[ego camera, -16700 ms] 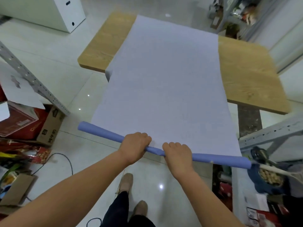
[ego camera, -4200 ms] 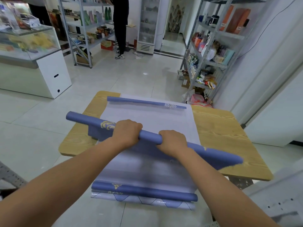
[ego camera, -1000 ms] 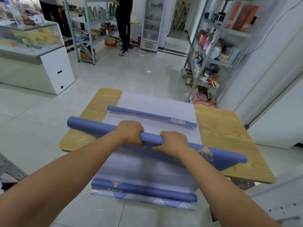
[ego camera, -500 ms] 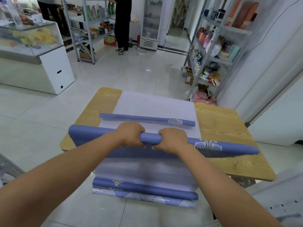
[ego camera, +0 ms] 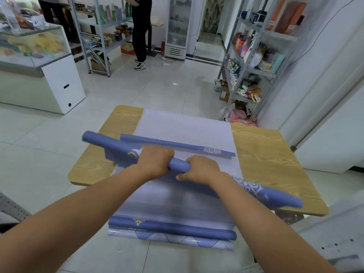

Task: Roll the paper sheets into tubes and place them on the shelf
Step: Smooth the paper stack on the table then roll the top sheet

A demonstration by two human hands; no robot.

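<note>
From the head camera, the left hand (ego camera: 155,160) and right hand (ego camera: 201,169) both curl tightly round a blue paper roll (ego camera: 178,166), held slanted above the wooden table (ego camera: 266,154). A second roll (ego camera: 177,143) lies just behind on the pale sheets (ego camera: 183,125).

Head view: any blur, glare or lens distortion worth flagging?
Head view: motion blur smears the left end of the roll and streaks the sheets under it. Head view: one small glare spot on the floor, and the light is otherwise soft and even. Head view: wide-angle bend tilts the uprights of the shelf at right.
</note>
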